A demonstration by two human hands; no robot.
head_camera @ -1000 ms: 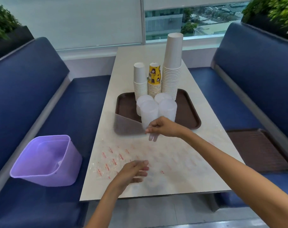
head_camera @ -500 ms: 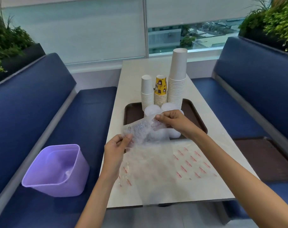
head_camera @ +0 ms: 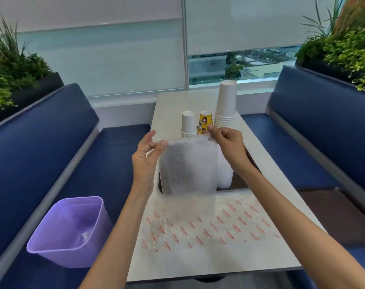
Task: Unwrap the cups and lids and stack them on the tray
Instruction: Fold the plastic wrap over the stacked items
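Now that I have lifted the clear wrapper (head_camera: 188, 165) off the table (head_camera: 173, 105), it hangs stretched between my hands above the near edge of the tray (head_camera: 253, 163). My left hand (head_camera: 145, 161) pinches its upper left corner between thumb and forefinger, and my right hand (head_camera: 227, 147) pinches the upper right corner with its fingers curled. A second ago my left hand lay low by the table's near edge.

The sleeve looks empty, so I judge this batch unwrapped and the film ready to discard. On the tray stand the translucent lids (head_camera: 225, 176), with three cup stacks behind them: short white (head_camera: 188, 124), yellow printed (head_camera: 205, 122) and tall white (head_camera: 226, 101). The purple bin (head_camera: 71, 230) on the left bench holds what looks like a small scrap.
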